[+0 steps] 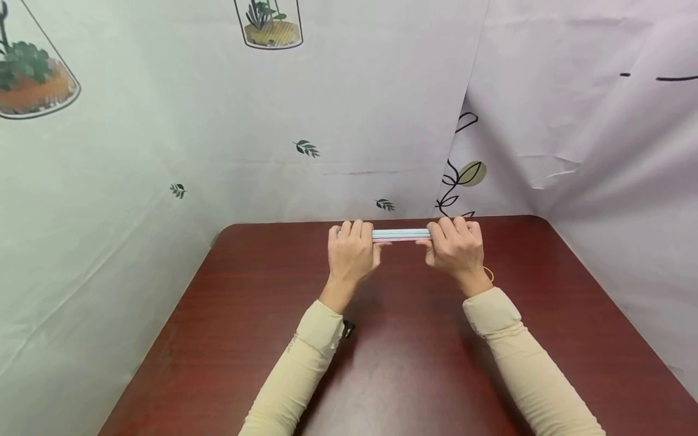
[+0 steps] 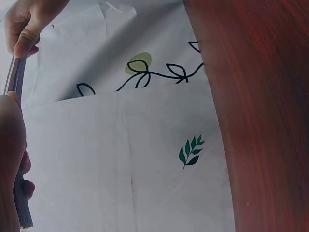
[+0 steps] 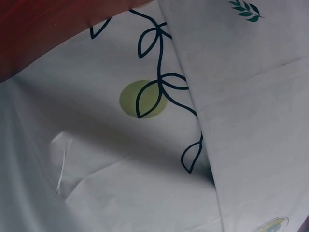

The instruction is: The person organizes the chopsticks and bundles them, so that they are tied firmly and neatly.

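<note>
A thin, flat layered bundle point(image 1: 402, 234), pale blue on top with a pinkish lower edge, is held level above the far part of the table. My left hand point(image 1: 351, 249) grips its left end, fingers over the far side and thumb underneath. Around the other end curl the fingers of my right hand point(image 1: 455, 245), its thumb also below. Seen edge-on in the left wrist view, the bundle point(image 2: 20, 77) looks like several dark stacked layers; I cannot tell its exact kind. The right wrist view shows mostly the backdrop.
A dark red-brown wooden table point(image 1: 403, 363) spreads beneath both forearms. White fabric point(image 1: 354, 109) printed with leaves and potted plants hangs behind it and along both sides. A black band point(image 1: 348, 329) shows at the left cuff.
</note>
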A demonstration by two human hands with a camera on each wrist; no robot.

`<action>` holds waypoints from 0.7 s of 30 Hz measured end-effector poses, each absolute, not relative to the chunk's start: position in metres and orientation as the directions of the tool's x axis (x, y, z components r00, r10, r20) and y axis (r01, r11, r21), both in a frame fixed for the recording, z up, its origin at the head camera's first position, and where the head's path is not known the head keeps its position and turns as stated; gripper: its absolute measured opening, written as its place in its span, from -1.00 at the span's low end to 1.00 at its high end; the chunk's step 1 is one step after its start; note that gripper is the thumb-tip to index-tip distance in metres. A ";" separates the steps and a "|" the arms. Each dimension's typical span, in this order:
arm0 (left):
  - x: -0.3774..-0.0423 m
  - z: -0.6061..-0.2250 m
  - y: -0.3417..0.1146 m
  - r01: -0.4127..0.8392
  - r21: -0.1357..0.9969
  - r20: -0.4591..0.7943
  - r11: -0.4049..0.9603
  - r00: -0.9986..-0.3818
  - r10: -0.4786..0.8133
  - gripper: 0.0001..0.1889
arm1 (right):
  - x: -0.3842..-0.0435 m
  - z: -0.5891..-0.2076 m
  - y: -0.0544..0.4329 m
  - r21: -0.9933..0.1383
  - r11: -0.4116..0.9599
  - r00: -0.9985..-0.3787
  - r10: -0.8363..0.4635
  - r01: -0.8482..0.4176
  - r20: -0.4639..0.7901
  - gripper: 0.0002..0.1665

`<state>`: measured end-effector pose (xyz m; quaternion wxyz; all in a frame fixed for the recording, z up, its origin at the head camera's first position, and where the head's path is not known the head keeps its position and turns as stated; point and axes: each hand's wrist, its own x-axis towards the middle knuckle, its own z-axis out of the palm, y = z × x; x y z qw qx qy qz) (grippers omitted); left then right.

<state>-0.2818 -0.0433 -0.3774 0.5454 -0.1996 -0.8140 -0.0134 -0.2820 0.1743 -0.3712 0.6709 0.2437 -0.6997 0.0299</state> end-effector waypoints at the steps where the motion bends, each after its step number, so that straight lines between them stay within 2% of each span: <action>1: -0.281 -0.378 -0.043 0.349 -0.184 0.898 0.919 -0.321 0.302 -0.73 | -0.282 -0.372 0.174 0.280 0.878 0.015 -0.298 -0.387 0.955 -0.33; 8: -0.282 -0.372 -0.043 0.395 -0.161 0.912 0.904 -0.290 0.289 -0.76 | -0.278 -0.369 0.176 0.265 0.874 -0.036 -0.305 -0.408 0.952 -0.39; 17: -0.283 -0.367 -0.046 0.409 -0.170 0.881 0.897 -0.344 0.324 -0.76 | -0.270 -0.359 0.187 0.333 0.827 -0.107 -0.421 -0.452 0.901 -0.48; 21: -0.282 -0.366 -0.046 0.430 -0.167 0.867 0.887 -0.364 0.340 -0.64 | -0.270 -0.357 0.190 0.362 0.823 -0.105 -0.447 -0.438 0.889 -0.44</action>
